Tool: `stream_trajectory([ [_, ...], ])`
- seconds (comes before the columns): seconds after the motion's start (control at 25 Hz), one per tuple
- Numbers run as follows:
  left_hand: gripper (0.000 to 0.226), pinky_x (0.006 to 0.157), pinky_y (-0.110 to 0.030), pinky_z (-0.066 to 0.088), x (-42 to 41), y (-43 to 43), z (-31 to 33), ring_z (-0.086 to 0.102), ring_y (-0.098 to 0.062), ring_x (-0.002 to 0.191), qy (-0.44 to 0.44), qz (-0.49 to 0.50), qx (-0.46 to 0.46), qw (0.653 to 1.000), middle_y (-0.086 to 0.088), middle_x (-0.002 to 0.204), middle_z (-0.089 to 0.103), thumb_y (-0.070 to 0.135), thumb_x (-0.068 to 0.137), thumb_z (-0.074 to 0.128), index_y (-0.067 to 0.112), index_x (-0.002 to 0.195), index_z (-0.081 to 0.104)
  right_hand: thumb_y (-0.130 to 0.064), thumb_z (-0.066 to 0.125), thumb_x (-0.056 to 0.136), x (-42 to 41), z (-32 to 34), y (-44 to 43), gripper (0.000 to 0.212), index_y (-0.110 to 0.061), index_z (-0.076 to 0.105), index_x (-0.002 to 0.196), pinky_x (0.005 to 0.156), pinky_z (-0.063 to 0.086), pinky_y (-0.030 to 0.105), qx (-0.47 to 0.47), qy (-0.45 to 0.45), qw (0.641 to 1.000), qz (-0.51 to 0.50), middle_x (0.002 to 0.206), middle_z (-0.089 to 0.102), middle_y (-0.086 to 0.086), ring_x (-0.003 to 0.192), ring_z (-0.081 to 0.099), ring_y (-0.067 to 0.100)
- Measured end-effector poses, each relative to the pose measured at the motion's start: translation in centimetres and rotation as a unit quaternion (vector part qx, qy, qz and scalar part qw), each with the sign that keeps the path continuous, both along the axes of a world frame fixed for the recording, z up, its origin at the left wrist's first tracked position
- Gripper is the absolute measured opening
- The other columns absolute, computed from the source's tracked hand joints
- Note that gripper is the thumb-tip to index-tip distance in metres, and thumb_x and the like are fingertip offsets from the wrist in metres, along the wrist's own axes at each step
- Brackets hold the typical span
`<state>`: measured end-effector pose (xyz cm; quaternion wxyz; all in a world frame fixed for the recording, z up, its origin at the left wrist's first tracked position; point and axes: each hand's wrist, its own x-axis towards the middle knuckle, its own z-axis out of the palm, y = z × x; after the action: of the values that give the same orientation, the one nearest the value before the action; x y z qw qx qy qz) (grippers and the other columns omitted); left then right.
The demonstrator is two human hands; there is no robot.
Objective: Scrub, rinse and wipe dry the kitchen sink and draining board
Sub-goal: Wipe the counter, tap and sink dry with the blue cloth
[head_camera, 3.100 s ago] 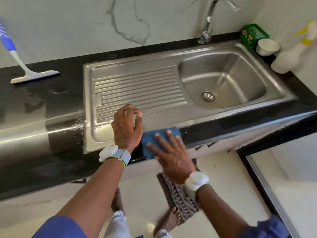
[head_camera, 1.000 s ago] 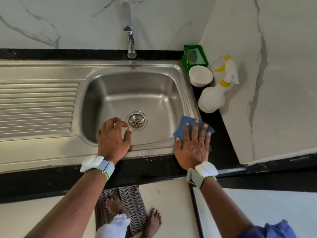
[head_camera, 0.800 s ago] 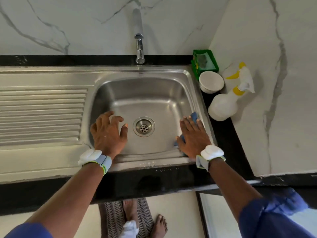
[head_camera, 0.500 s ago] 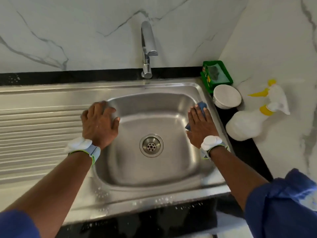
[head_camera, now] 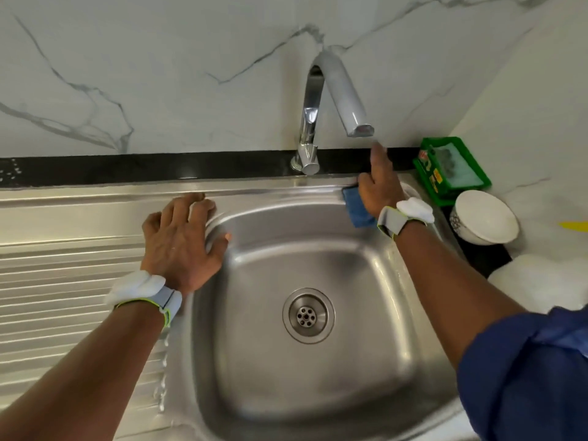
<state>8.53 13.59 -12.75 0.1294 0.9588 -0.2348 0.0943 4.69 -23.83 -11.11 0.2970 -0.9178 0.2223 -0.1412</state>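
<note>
Currently, my right hand (head_camera: 380, 189) presses the folded blue cleaning cloth (head_camera: 355, 209) onto the rear right corner of the stainless steel sink (head_camera: 318, 246), just right of the chrome swan-neck tap (head_camera: 322, 100). One finger lies straight toward the black upstand; whether the others curl round the cloth I cannot tell. My left hand (head_camera: 181, 241) rests spread flat on the basin's rear left corner, holding nothing.

Risks:
- A sweep leftward may drive my knuckles into the tap base.
- A sweep rightward may knock the white ceramic bowl (head_camera: 483, 218) or the green plastic tray (head_camera: 451, 167).
- Droplets along the ribbed steel draining board (head_camera: 63, 281) may let the bracing palm slip.

The hand hides most of the cloth. The white plastic bottle (head_camera: 541, 281) is cut off at the right.
</note>
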Motion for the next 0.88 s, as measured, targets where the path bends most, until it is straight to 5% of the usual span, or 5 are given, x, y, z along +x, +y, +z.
stream_trajectory([
  [0.08,0.059,0.106,-0.052,0.033,0.1,0.2,0.0,0.044,-0.028,0.133,-0.002,0.001,-0.005,1.0,0.0,0.143,0.048,0.059,0.082,0.054,0.026,0.132,0.054,-0.013,0.042,0.084,1.6,1.2,-0.4,0.072,-0.009,0.032,0.155,0.117,0.031,0.046,0.006,-0.065,0.998,0.01,0.15,0.045,0.02,0.137,0.043,0.037],
  [0.28,0.062,0.106,-0.054,0.034,0.0,0.1,0.1,0.046,-0.029,0.132,0.006,0.002,-0.003,1.0,-0.001,0.143,0.048,0.063,0.085,0.052,0.023,0.132,0.055,-0.032,0.046,0.094,-0.3,-0.2,0.5,0.044,-0.007,0.056,0.129,0.114,0.025,0.052,-0.287,-0.05,0.951,-0.105,0.133,0.054,0.019,0.13,0.046,0.043],
  [0.4,0.063,0.106,-0.054,0.034,-0.1,-0.1,0.2,0.046,-0.03,0.132,0.006,0.002,-0.001,1.0,-0.002,0.142,0.049,0.064,0.085,0.052,0.022,0.133,0.055,-0.047,0.032,0.103,-0.4,-2.6,0.6,0.067,-0.002,0.034,0.152,0.121,0.015,0.05,-0.248,0.08,0.965,-0.037,0.159,0.031,0.02,0.149,0.024,0.039],
  [0.64,0.065,0.105,-0.052,0.034,0.0,0.0,0.4,0.047,-0.029,0.13,0.003,0.008,-0.005,1.0,-0.002,0.141,0.049,0.066,0.085,0.052,0.022,0.132,0.056,-0.039,0.036,0.097,4.5,-0.9,1.5,0.076,0.008,0.019,0.154,0.124,0.009,0.047,-0.087,0.103,0.938,-0.318,0.162,0.017,0.026,0.152,0.014,0.038],
  [0.88,0.065,0.105,-0.051,0.034,0.0,0.0,0.4,0.047,-0.028,0.132,0.008,0.005,-0.006,1.0,-0.001,0.142,0.051,0.068,0.086,0.049,0.022,0.132,0.057,-0.033,0.039,0.096,2.9,-1.1,6.9,0.044,-0.014,0.057,0.131,0.101,0.041,0.039,-0.131,-0.038,0.987,0.083,0.129,0.061,0.013,0.118,0.055,0.029],
])
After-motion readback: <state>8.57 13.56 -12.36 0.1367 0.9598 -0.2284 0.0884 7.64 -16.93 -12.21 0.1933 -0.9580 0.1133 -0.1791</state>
